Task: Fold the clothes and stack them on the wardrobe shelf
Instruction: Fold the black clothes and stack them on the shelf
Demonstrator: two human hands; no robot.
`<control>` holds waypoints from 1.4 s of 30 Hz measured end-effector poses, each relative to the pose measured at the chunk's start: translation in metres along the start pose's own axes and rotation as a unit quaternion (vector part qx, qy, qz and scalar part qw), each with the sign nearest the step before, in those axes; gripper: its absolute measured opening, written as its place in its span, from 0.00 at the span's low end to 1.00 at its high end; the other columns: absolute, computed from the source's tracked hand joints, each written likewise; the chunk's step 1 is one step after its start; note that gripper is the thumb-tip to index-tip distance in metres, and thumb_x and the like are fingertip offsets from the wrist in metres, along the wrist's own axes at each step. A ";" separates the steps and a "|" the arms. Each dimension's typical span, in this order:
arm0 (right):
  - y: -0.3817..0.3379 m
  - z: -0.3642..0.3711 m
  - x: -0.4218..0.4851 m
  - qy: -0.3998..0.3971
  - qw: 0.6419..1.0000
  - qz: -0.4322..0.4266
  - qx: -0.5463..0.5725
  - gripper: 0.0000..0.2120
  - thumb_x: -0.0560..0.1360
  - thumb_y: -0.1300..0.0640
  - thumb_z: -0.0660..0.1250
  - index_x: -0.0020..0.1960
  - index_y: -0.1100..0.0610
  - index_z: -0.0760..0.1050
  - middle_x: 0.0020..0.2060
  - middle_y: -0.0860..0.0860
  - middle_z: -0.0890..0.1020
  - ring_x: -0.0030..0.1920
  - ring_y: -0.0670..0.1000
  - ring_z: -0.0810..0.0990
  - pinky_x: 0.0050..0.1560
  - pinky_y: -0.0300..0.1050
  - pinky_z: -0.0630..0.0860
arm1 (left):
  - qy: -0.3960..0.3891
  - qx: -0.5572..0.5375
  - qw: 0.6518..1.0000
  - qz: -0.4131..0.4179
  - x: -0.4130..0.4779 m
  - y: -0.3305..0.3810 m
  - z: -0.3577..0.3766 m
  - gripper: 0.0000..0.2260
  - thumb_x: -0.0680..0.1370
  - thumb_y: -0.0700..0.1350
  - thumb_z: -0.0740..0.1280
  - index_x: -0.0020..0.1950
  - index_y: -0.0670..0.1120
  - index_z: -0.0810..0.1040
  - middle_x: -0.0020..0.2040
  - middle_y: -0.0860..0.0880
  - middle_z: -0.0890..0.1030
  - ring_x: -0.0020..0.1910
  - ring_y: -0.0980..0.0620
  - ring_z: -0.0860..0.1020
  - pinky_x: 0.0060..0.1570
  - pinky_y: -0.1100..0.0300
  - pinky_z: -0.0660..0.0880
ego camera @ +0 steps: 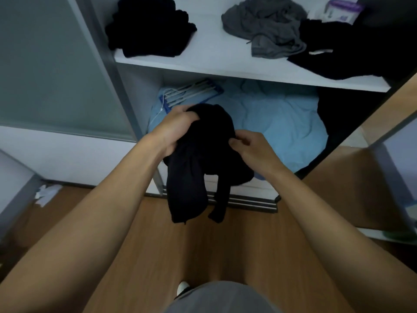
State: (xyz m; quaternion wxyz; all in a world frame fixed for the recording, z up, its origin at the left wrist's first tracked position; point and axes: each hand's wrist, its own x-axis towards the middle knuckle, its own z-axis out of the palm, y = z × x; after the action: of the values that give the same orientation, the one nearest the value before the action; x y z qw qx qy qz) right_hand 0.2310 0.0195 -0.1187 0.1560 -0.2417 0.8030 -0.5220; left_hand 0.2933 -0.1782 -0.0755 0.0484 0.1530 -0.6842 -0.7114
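while left hand (174, 129) grips black garment (198, 159) top, right hand (250, 145) pinches its edge, below wardrobe shelf (225, 64).

The black garment (198, 154) was soft, matt cloth, and the grey garment (266, 26) looked like crumpled, matt cloth too. The wardrobe shelf (214, 64) was smooth white board. The floor (158, 245) was smooth wood grain with a faint sheen, and the sliding door panel (45, 64) was frosted and matt.
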 end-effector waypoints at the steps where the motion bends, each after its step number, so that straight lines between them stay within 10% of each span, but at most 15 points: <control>1: 0.000 0.000 -0.002 0.002 1.000 -0.022 0.001 0.08 0.78 0.55 0.67 0.56 0.47 0.80 0.49 0.41 0.84 0.50 0.41 0.82 0.55 0.39 0.77 | 0.004 -0.013 1.000 0.003 0.000 0.001 0.004 0.14 0.77 0.35 0.61 0.46 0.48 0.84 0.37 0.49 0.86 0.37 0.54 0.84 0.35 0.64 0.78; 6: 0.011 0.005 -0.009 -0.005 0.982 -0.116 -0.152 0.30 0.76 0.57 0.70 0.75 0.53 0.63 0.65 0.51 0.76 0.63 0.47 0.74 0.66 0.36 0.67 | -0.004 -0.107 0.994 -0.002 0.000 0.009 0.028 0.12 0.80 0.36 0.59 0.44 0.46 0.80 0.31 0.51 0.83 0.31 0.55 0.82 0.30 0.66 0.76; 11: 0.020 -0.031 -0.004 0.078 0.982 -0.043 -0.164 0.20 0.76 0.66 0.60 0.65 0.51 0.70 0.50 0.46 0.79 0.50 0.47 0.78 0.55 0.42 0.73 | 0.039 0.008 0.999 0.034 -0.003 0.015 0.034 0.10 0.78 0.37 0.63 0.47 0.47 0.83 0.37 0.49 0.85 0.37 0.53 0.84 0.37 0.63 0.79; 17: 0.017 -0.071 -0.015 -0.121 0.990 0.037 -0.057 0.22 0.76 0.66 0.56 0.48 0.41 0.80 0.42 0.41 0.84 0.45 0.41 0.81 0.47 0.31 0.74 | 0.117 0.171 0.976 0.067 0.001 -0.008 0.030 0.08 0.76 0.37 0.64 0.47 0.42 0.84 0.43 0.44 0.85 0.42 0.52 0.82 0.45 0.59 0.77; 23: 0.014 -0.081 -0.018 -0.125 0.987 0.097 0.033 0.09 0.72 0.64 0.62 0.38 0.52 0.77 0.37 0.46 0.80 0.39 0.42 0.78 0.38 0.33 0.71 | 0.091 0.216 0.967 0.098 -0.001 -0.028 0.020 0.12 0.76 0.31 0.65 0.48 0.47 0.83 0.43 0.54 0.83 0.45 0.58 0.80 0.47 0.70 0.75; 27: 0.001 -0.077 -0.017 -0.079 0.992 0.048 0.090 0.21 0.69 0.68 0.59 0.25 0.47 0.74 0.26 0.44 0.77 0.29 0.42 0.76 0.30 0.33 0.70 | 0.026 0.265 0.961 0.079 -0.004 -0.041 0.015 0.16 0.77 0.28 0.64 0.60 0.42 0.80 0.56 0.47 0.82 0.58 0.51 0.79 0.65 0.59 0.73; 31: -0.009 -0.066 -0.008 -0.003 0.986 0.045 0.164 0.19 0.65 0.68 0.59 0.34 0.50 0.84 0.32 0.48 0.83 0.35 0.47 0.82 0.35 0.35 0.75 | -0.111 0.338 0.934 0.020 -0.016 -0.051 0.010 0.22 0.77 0.30 0.63 0.64 0.53 0.74 0.57 0.54 0.79 0.59 0.53 0.77 0.61 0.62 0.73; 35: -0.027 -0.058 -0.006 -0.065 0.990 -0.023 0.119 0.24 0.65 0.68 0.58 0.39 0.45 0.86 0.35 0.43 0.85 0.39 0.43 0.83 0.39 0.31 0.75 | -0.276 0.080 0.955 -0.073 -0.023 -0.054 0.006 0.34 0.74 0.41 0.74 0.73 0.61 0.64 0.72 0.56 0.71 0.70 0.55 0.72 0.61 0.62 0.75; 38: -0.039 -0.055 -0.009 -0.098 0.992 -0.064 0.045 0.22 0.65 0.68 0.59 0.39 0.47 0.85 0.36 0.43 0.85 0.39 0.41 0.82 0.41 0.31 0.75 | -0.306 -0.039 0.950 -0.051 -0.018 -0.050 0.012 0.30 0.75 0.45 0.71 0.74 0.59 0.64 0.67 0.45 0.75 0.62 0.46 0.75 0.56 0.52 0.74; 42: -0.044 -0.052 -0.014 -0.082 0.992 -0.099 0.008 0.19 0.66 0.76 0.55 0.36 0.59 0.81 0.33 0.46 0.83 0.37 0.40 0.79 0.43 0.31 0.74 | -0.338 0.116 0.933 -0.046 -0.013 -0.049 0.031 0.24 0.73 0.36 0.64 0.63 0.59 0.76 0.46 0.49 0.78 0.39 0.56 0.73 0.40 0.60 0.64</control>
State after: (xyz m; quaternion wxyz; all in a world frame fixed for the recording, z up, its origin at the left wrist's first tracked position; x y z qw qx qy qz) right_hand 0.2269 0.0519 -0.0573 0.1708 -0.3607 0.7552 -0.5200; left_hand 0.3038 -0.1422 -0.1219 -0.2369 -0.0606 -0.7303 -0.6379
